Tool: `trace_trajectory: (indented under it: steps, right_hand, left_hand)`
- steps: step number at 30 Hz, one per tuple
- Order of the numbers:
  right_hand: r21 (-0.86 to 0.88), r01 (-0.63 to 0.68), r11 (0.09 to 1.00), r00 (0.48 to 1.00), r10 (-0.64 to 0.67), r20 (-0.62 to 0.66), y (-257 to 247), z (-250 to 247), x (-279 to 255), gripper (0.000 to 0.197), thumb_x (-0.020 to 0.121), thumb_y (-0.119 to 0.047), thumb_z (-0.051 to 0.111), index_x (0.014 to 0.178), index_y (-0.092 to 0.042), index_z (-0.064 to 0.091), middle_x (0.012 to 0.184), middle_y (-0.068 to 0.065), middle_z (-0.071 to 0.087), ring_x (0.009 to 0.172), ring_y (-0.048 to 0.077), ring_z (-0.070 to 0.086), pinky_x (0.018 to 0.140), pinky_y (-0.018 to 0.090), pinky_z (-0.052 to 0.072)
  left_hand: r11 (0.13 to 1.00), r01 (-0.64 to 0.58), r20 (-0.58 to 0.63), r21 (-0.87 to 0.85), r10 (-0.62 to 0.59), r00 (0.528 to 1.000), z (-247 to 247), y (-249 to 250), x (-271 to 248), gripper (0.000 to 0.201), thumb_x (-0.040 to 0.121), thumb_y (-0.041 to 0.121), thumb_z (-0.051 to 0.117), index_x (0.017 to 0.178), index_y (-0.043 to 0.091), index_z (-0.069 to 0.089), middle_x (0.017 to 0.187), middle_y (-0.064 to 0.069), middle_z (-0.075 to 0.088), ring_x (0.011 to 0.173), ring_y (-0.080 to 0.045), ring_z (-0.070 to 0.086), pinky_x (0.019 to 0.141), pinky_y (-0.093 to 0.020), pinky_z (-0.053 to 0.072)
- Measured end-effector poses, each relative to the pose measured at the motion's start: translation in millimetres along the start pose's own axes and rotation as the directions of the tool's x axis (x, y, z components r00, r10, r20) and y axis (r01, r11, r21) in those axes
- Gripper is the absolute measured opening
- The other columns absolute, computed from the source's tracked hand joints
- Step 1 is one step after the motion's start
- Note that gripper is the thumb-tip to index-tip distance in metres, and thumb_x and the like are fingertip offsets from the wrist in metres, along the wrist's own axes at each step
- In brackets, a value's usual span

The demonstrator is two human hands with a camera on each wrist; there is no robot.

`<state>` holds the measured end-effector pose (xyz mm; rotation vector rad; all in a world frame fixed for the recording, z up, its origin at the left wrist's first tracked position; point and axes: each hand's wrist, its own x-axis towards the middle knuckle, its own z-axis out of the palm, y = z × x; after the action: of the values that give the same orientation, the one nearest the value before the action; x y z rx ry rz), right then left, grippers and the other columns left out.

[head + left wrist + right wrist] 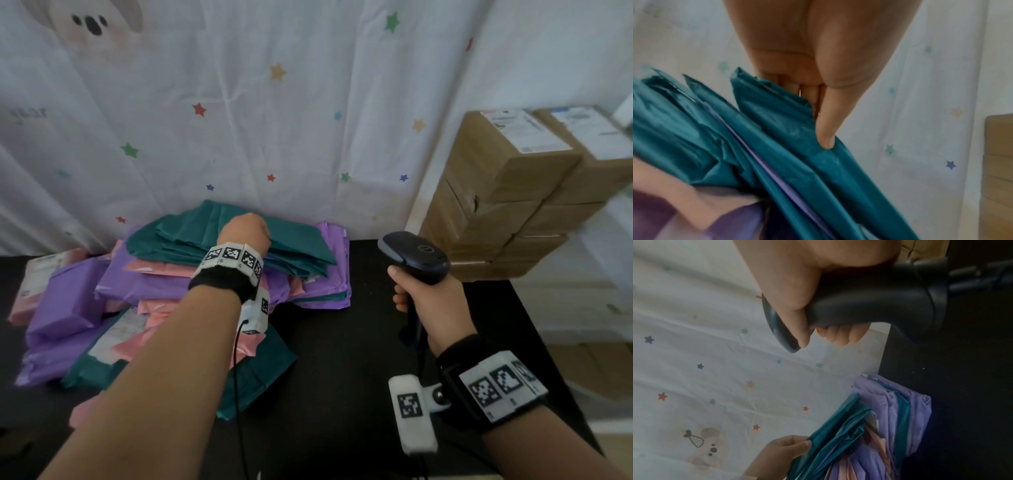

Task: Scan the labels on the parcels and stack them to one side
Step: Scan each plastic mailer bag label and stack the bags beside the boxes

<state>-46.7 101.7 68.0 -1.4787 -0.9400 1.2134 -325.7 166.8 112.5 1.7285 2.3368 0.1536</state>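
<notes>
A heap of soft mailer parcels in teal, purple and pink (147,301) lies on the left of the black table (342,342). My left hand (245,228) reaches onto the top teal parcel (291,246) at the back of the heap and pinches its edge between thumb (826,138) and fingers, as the left wrist view shows on the teal parcel (781,129). My right hand (428,301) grips the handle of a dark handheld barcode scanner (416,257) above the table's middle, its head pointing away from me. The scanner (869,305) and teal parcel (830,439) also show in the right wrist view.
Brown cardboard boxes with white labels (513,192) are stacked at the right rear, beside the table. A white star-printed curtain (274,120) hangs right behind the table. A purple parcel (329,274) lies flat at the heap's right edge. The scanner's cable (421,359) hangs down by my right wrist.
</notes>
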Motion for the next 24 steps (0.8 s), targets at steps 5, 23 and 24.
trace_trajectory:
  steps: [5, 23, 24]
  right_hand:
    - [-0.015, -0.018, 1.000, 1.000, 0.019, 0.017, -1, -9, 7, 0.019, 0.082, -0.026, 0.079, 0.097, -0.023, 0.067, 0.082, 0.002, 0.072, 0.074, 0.015, 0.069, 0.067, 0.030, 0.056]
    - [0.092, 0.143, 0.985, 0.982, -0.130, -0.135, -8, -65, 15, 0.028, 0.077, -0.024, 0.083, 0.103, -0.023, 0.072, 0.095, -0.006, 0.076, 0.094, 0.013, 0.072, 0.087, 0.035, 0.054]
    - [0.036, 0.181, 0.983, 0.972, -0.173, -0.159, -9, -69, 15, 0.028, 0.077, -0.027, 0.083, 0.102, -0.028, 0.070, 0.096, -0.011, 0.074, 0.096, 0.008, 0.069, 0.090, 0.033, 0.051]
  left_hand:
    - [0.989, -0.086, -0.253, -0.120, 0.053, 0.966, -2, 16, -10, 0.017, 0.091, 0.015, 0.052, 0.099, 0.008, 0.065, 0.099, -0.018, 0.067, 0.093, -0.036, 0.061, 0.076, -0.037, 0.045]
    - [0.614, -0.057, -0.263, -0.787, -0.251, 0.932, 37, 117, -74, 0.017, 0.097, 0.016, 0.048, 0.109, 0.007, 0.057, 0.098, -0.004, 0.062, 0.094, -0.025, 0.058, 0.073, -0.021, 0.036]
    - [0.682, -0.071, -0.299, -0.728, -0.223, 0.928, 41, 117, -78, 0.017, 0.097, 0.017, 0.047, 0.108, 0.008, 0.057, 0.098, -0.008, 0.065, 0.094, -0.029, 0.060, 0.075, -0.027, 0.040]
